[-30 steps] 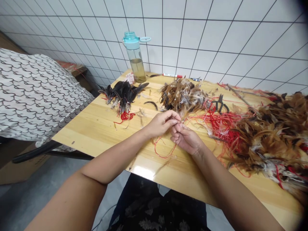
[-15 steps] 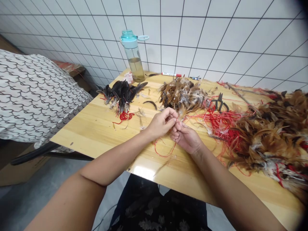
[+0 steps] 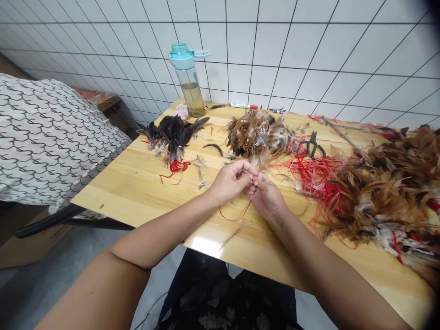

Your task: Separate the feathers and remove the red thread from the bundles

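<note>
My left hand (image 3: 235, 180) and my right hand (image 3: 266, 195) meet over the middle of the table, thumbs and fingertips pinched together. A thin red string (image 3: 236, 220) runs out from under them and curves in a loop near the table's front. Both pinches close on this string; its upper end is hidden by the fingers. Just beyond my fingertips lies a pile of brown feathers (image 3: 252, 135), its fluffy near edge close to the fingers. Whether a feather is also between the fingers is too small to tell.
Black feathers (image 3: 177, 133) tied with red string lie at left. A bottle (image 3: 192, 94) and a red-and-white marker (image 3: 243, 106) stand and lie by the wall. Black pliers (image 3: 313, 145), tangled red strings (image 3: 319, 172) and a large brown feather heap (image 3: 388, 188) occupy the right.
Both hands have shifted slightly toward me, still pinched together. The view has moved a little, and the string's loop lies almost as before.
</note>
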{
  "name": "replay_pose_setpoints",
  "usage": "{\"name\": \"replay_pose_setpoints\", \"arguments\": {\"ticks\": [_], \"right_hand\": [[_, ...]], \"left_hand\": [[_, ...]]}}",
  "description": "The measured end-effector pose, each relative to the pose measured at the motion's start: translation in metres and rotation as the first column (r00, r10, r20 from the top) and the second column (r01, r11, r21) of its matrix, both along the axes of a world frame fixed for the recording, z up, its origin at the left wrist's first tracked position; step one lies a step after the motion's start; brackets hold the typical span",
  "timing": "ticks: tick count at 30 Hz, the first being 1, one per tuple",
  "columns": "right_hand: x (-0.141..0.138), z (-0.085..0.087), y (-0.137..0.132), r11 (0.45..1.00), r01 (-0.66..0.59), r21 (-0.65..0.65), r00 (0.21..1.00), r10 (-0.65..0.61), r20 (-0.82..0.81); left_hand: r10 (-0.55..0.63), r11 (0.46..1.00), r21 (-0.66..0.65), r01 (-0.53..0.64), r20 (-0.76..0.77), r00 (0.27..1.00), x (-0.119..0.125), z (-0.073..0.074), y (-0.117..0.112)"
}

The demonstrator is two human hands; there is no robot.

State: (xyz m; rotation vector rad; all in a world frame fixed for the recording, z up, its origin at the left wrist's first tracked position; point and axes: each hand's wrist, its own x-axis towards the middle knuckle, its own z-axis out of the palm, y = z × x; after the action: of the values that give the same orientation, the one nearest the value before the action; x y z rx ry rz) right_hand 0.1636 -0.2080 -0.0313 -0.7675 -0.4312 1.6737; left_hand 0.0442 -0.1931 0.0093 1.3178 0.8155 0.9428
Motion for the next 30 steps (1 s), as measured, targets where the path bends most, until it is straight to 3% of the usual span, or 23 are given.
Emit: {"name": "replay_pose_setpoints", "arguments": {"ticks": [4, 7, 12, 18, 23, 28, 30], "right_hand": [[0.001, 0.003, 0.001, 1.0, 0.019, -0.016, 1.0, -0.018, 0.021], [0.005, 0.008, 0.002, 0.998, -0.058, -0.028, 0.998, 0.059, 0.015], [0.009, 0.009, 0.002, 0.986, -0.159, -0.04, 0.987, 0.159, -0.013], [0.006, 0.004, 0.001, 0.99, -0.143, 0.013, 0.988, 0.142, 0.056], [0.004, 0.001, -0.001, 0.985, -0.167, 0.034, 0.979, 0.162, 0.125], [0.004, 0.002, -0.002, 0.976, -0.213, 0.035, 0.973, 0.209, 0.096], [0.004, 0.003, -0.003, 0.974, -0.224, 0.042, 0.972, 0.221, 0.077]], "left_hand": [[0.07, 0.997, -0.023, -0.07, 0.016, 0.997, 0.003, -0.002, 0.001], [0.131, 0.991, -0.02, -0.131, 0.043, 0.99, 0.003, -0.007, 0.005], [0.096, 0.989, 0.123, -0.082, -0.112, 0.989, -0.002, -0.011, 0.01], [0.156, 0.918, 0.395, -0.021, -0.312, 0.937, -0.009, -0.012, 0.012], [0.133, 0.898, 0.439, 0.031, -0.338, 0.932, -0.01, -0.006, 0.013], [0.083, 0.914, 0.403, 0.046, -0.297, 0.951, -0.01, -0.003, 0.013], [0.1, 0.894, 0.445, 0.052, -0.312, 0.945, -0.011, -0.005, 0.014]]}}
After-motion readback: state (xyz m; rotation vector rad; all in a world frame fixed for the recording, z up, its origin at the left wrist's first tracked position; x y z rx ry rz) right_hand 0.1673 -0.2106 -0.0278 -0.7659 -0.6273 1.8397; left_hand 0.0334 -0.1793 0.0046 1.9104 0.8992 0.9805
